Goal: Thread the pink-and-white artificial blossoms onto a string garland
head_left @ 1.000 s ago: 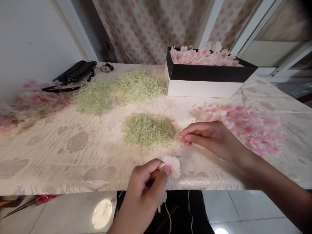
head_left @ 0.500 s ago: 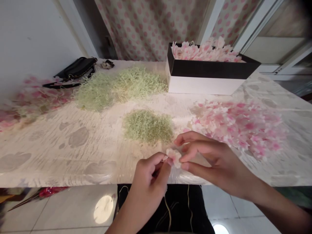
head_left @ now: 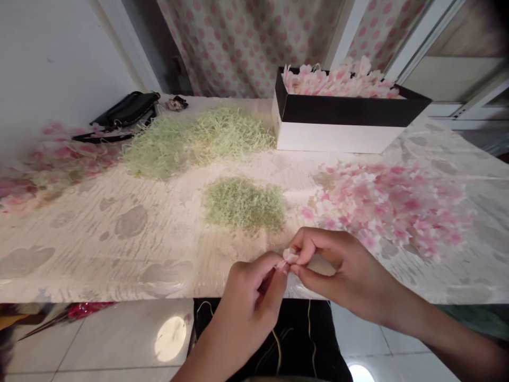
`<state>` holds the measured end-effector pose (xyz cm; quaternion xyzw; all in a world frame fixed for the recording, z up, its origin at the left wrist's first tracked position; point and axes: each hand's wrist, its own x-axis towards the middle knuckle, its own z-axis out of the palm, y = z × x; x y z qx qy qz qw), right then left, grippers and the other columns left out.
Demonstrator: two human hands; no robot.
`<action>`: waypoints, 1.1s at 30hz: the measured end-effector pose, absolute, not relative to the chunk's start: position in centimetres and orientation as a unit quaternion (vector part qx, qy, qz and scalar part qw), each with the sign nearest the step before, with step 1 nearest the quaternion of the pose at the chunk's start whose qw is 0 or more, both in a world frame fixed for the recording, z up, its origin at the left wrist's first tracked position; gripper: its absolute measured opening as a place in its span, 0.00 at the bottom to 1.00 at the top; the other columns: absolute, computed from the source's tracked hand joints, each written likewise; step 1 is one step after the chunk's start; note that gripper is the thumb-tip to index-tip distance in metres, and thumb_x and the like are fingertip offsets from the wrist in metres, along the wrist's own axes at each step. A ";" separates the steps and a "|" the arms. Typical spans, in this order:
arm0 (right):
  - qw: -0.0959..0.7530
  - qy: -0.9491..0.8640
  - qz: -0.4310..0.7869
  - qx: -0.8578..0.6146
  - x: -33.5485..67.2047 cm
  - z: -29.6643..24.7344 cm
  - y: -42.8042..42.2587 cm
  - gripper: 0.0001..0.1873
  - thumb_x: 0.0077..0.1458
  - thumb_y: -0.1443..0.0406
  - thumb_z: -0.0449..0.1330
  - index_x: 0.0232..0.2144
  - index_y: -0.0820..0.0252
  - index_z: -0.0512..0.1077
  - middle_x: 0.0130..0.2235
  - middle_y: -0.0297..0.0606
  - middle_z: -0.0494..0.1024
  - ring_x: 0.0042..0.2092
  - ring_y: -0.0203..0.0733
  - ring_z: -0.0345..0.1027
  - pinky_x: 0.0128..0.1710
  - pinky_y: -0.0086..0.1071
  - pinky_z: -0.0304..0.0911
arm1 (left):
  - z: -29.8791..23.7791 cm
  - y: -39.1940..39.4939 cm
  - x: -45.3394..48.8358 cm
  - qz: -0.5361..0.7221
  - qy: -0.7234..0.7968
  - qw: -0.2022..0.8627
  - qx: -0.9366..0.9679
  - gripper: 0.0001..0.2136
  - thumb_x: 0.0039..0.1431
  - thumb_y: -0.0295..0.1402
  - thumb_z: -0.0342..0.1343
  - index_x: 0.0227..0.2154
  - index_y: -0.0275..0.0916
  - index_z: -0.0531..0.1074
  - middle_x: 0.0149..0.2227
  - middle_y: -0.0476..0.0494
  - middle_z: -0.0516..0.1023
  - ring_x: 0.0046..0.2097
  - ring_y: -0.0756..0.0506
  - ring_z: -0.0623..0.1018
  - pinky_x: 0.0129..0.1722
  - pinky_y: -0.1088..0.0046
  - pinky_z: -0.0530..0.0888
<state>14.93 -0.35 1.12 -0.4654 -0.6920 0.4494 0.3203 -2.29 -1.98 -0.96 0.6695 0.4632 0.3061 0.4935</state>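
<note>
Head cam: I see the person's L hand (head_left: 252,294) & R hand (head_left: 340,265) together nr the tbl (head_left: 167,233) edge, thumb & fingertips of each clamped on a small pale-pink flower (head_left: 290,255) btwn them. Green clump (head_left: 244,204) sits just beyond, pink petal pile (head_left: 397,204) to the R, blk/wht box (head_left: 334,138) at the back.

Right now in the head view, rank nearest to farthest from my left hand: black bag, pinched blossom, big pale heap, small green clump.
1. Pinched blossom, at fingertips.
2. Small green clump, just beyond.
3. Big pale heap, farther back.
4. Black bag, back left.
</note>
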 end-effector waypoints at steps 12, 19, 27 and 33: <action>0.208 -0.717 0.457 -0.483 15.7 2.0 -0.8 0.06 0.61 0.69 0.54 0.34 0.53 0.69 0.32 0.29 0.74 0.34 0.35 0.68 0.32 0.27 0.62 | -0.4 -3.0 -3.0 0.285 0.475 0.543 0.631 0.15 0.70 0.38 0.41 0.27 0.40 0.64 0.22 0.55 0.55 0.24 0.52 0.58 0.23 0.76 0.57; 0.263 -0.712 0.447 -0.473 16.7 2.3 -1.0 0.07 0.56 0.71 0.58 0.27 0.55 0.68 0.29 0.29 0.72 0.31 0.34 0.67 0.32 0.28 0.62 | -0.2 -4.0 -4.8 0.236 0.495 0.581 0.601 0.09 0.67 0.42 0.45 0.39 0.46 0.68 0.27 0.53 0.62 0.27 0.51 0.63 0.24 0.77 0.60; 0.268 -0.775 0.450 -0.354 16.8 1.9 -2.4 0.14 0.51 0.78 0.60 0.31 0.53 0.73 0.45 0.34 0.70 0.44 0.36 0.72 0.43 0.29 0.67 | -0.7 -3.5 -4.0 0.306 0.444 0.572 0.619 0.08 0.64 0.37 0.50 0.31 0.41 0.69 0.22 0.56 0.55 0.24 0.51 0.58 0.23 0.76 0.56; 0.358 -0.768 0.415 -0.331 16.0 0.8 -3.6 0.20 0.49 0.81 0.58 0.37 0.52 0.71 0.45 0.34 0.73 0.40 0.33 0.74 0.40 0.25 0.68 | -1.6 -4.5 -3.9 0.342 0.434 0.535 0.639 0.06 0.63 0.34 0.53 0.32 0.43 0.73 0.21 0.56 0.60 0.22 0.52 0.60 0.22 0.78 0.59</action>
